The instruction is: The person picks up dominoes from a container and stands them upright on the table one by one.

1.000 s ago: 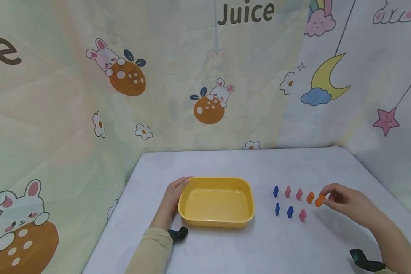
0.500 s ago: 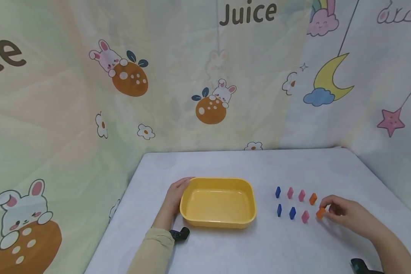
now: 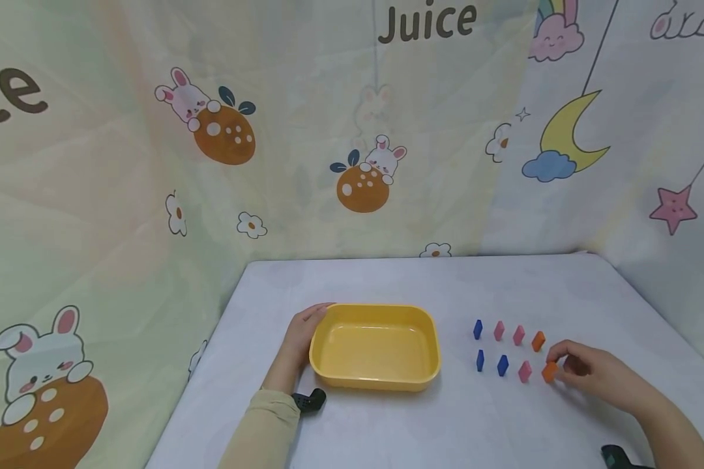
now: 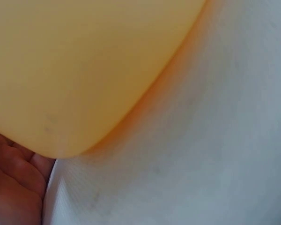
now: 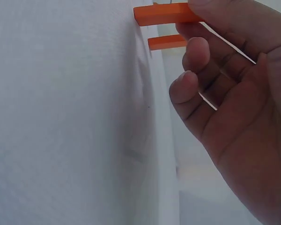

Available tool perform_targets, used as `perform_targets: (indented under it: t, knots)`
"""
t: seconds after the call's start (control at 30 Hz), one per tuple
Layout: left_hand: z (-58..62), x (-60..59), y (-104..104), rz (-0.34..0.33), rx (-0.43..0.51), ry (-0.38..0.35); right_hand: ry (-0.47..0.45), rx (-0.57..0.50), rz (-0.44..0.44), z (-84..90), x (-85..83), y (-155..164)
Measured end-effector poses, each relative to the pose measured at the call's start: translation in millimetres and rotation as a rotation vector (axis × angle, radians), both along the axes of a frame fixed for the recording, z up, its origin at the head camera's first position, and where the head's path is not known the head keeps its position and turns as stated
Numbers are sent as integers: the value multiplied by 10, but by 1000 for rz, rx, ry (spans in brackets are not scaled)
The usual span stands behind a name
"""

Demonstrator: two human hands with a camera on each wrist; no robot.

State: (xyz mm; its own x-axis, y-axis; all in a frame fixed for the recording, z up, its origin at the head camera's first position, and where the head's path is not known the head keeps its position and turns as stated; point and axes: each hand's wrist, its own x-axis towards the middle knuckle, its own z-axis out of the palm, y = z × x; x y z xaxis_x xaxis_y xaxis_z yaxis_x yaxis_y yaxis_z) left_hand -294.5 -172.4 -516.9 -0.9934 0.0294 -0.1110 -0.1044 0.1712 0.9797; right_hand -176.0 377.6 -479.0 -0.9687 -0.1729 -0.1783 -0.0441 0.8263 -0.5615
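My right hand [image 3: 601, 374] pinches a small orange block [image 3: 549, 372] between thumb and fingers at the right end of the front row. In the right wrist view this faceted orange block [image 5: 164, 14] lies under the thumb, with another orange block [image 5: 166, 42] beyond the fingers. My left hand [image 3: 300, 335] holds the left side of a yellow tray [image 3: 375, 384], its fingers bent round the back left corner. The left wrist view shows part of that palm [image 4: 14, 178] against the tray's outer wall [image 4: 84, 93]; the fingertips are hidden there.
Left of the held block, the front row has a pink block [image 3: 525, 372] and two blue blocks [image 3: 502, 365]. Behind stand an orange block [image 3: 538, 341], two pink blocks [image 3: 519, 335] and a blue block [image 3: 478, 329]. A white cloth [image 3: 422, 430] covers the table.
My right hand has brought the orange block from beside the back row's end toward me to the front row's end. The left hand and tray keep their place; the head view shifted slightly.
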Motion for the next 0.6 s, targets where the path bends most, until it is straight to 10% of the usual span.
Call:
perform_targets:
  t: [0.6]
  knots:
    - [-21,-3,-2,0,6,10,20,40,-3,35,4,10]
